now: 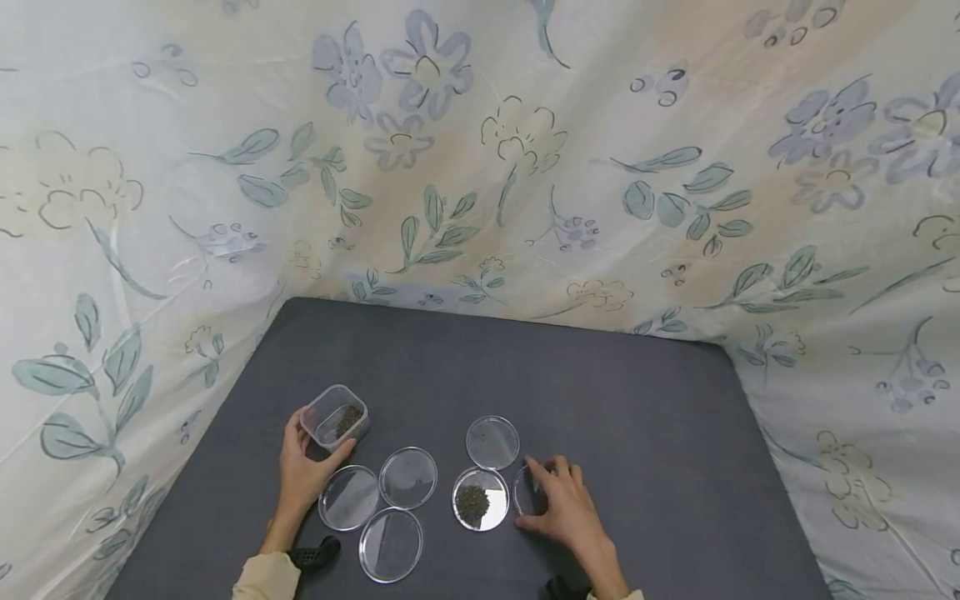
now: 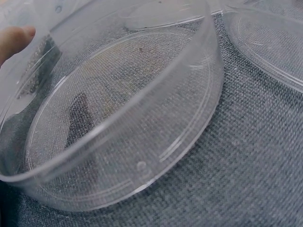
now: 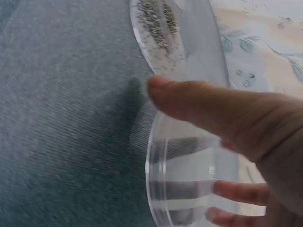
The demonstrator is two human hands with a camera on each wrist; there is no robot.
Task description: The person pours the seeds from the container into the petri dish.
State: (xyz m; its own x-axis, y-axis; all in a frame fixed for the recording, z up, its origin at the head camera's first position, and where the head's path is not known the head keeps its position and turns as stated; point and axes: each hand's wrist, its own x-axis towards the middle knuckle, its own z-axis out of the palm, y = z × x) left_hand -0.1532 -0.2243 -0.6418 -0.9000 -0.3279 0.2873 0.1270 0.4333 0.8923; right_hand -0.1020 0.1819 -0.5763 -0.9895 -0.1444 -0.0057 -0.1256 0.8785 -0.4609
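My left hand (image 1: 303,473) holds a clear rectangular plastic tub (image 1: 321,419) at the left, thumb on the near side and fingers on the far left. Dark green dried flakes (image 1: 349,419) lie toward the tub's right side. At the right, the thumb and fingers of my right hand (image 1: 564,510) span a clear round petri dish (image 1: 525,498), which the hand partly hides. In the right wrist view, the thumb (image 3: 189,97) is right at the dish's rim. Just left of it sits another petri dish (image 1: 496,498) with a heap of similar flakes (image 1: 472,505).
Three clear petri dishes (image 1: 390,546) stand clustered between the tub and the flake-filled dish. Another clear dish (image 1: 492,442) lies behind the one with flakes. Everything rests on a dark grey cloth-covered table (image 1: 600,392), with a floral curtain (image 1: 480,167) around its back and sides.
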